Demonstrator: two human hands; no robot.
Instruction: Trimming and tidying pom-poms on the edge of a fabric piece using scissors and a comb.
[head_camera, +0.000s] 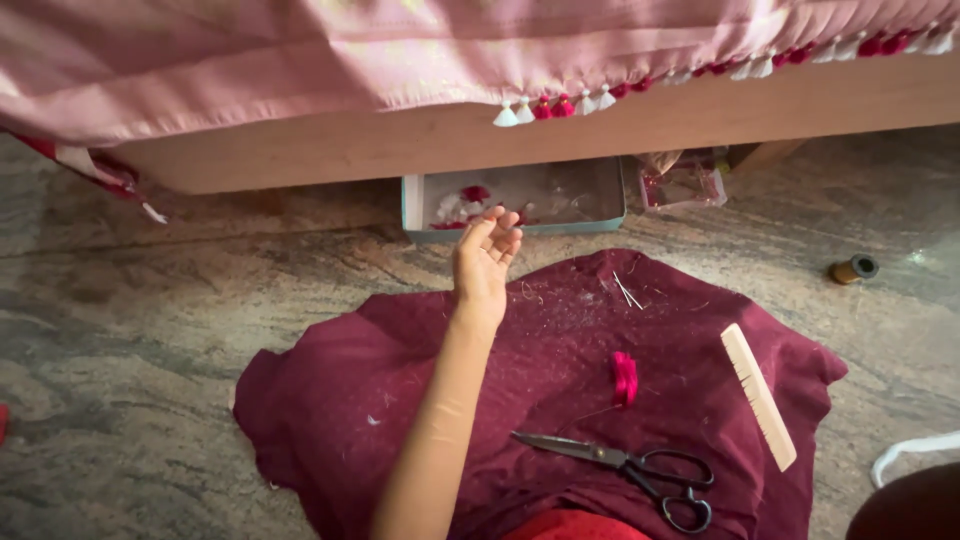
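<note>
A: Which hand is out there?

B: The left hand (485, 258), arm stretched forward over the maroon cloth (400, 400) spread on the stone floor (130, 330). The fingers are loosely curled with the palm turned up; I cannot tell whether anything tiny sits between the fingertips. The right hand is not in view.

A: What is it closest to?

B: The shallow pale-blue tray (412, 210) just past the cloth's far edge, tucked half under the wooden bed frame (600, 125). Red and white tassels (460, 208) lie in its left end, right by the fingertips.

A: Anything in the way?

B: The frame hangs low above the tray, and a pink fabric (350, 50) edged with red and white tassels drapes over it.

A: And on the cloth?

B: Black-handled scissors (630, 468) near the person, a red thread bundle (625, 378) beyond them, a pale wooden comb-like strip (758, 397) to the right, and needles (627, 291) further up. A small clear box (683, 186) sits beside the tray, and a golden thread spool (853, 269) lies well apart on the floor.
</note>
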